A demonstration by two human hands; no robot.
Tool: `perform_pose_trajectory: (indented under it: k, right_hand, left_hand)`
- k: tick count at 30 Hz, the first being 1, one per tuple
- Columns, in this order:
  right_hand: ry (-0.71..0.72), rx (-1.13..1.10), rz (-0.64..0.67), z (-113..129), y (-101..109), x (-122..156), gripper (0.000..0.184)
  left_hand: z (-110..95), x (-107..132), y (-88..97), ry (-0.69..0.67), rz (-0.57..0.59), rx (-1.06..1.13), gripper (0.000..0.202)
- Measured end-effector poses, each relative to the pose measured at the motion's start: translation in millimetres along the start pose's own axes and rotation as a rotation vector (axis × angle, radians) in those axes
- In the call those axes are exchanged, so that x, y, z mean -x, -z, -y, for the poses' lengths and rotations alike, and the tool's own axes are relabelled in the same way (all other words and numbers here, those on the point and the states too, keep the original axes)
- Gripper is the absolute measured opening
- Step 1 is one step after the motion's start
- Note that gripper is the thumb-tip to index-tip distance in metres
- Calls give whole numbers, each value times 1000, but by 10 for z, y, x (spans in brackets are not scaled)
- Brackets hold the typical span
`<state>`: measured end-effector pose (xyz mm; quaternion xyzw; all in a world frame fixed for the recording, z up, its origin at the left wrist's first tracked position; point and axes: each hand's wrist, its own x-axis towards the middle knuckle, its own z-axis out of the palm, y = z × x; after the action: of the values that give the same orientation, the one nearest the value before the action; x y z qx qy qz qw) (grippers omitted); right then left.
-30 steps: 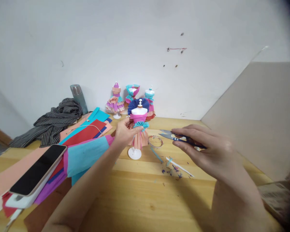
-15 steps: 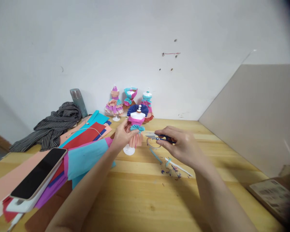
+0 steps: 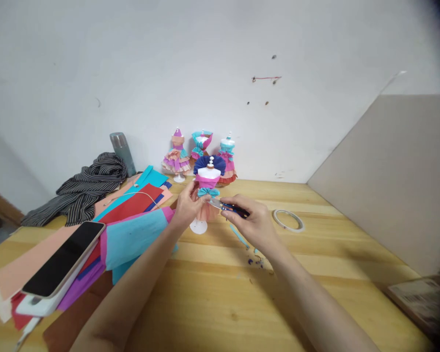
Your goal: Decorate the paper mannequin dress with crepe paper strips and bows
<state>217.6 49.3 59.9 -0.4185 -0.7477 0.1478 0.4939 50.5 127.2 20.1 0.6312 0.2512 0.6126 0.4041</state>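
Note:
My left hand [image 3: 189, 205] is closed on the side of a small dress form [image 3: 209, 173], holding it upright on its white round base. The form wears a dark blue pleated paper collar [image 3: 200, 165], a magenta top, a turquoise paper fan [image 3: 208, 192] at the waist and a peach paper skirt [image 3: 207, 213]. My right hand [image 3: 250, 217] is shut on dark-handled thread snips [image 3: 235, 209]. Their metal blades reach the front of the skirt just below the fan, close to my left thumb. Whether the blades touch the paper I cannot tell.
Three dressed forms [image 3: 178, 156] stand against the wall. Leftward lie coloured crepe paper sheets [image 3: 135, 237], a phone [image 3: 64, 259], a striped cloth [image 3: 91, 188] and a flask [image 3: 122, 152]. A tape roll [image 3: 289, 220] and paper scraps [image 3: 256, 261] lie right; a cardboard box [image 3: 420, 303] sits at the edge.
My right hand has moved left with the snips, bringing the blades from beside the form to the front of its skirt. The tape roll at right is uncovered. My left hand keeps its hold.

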Motion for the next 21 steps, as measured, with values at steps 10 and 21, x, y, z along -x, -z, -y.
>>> perform_pose_trajectory:
  k: [10,21]
  right_hand:
    - [-429,-469,-16,-157,-179,-36,27]
    - [-419,-461,-10,-134,-132,-59,25]
  left_hand:
    - [-11,11,55,32,17,-60,33]
    - [-40,4,125,-33,9,-319,31]
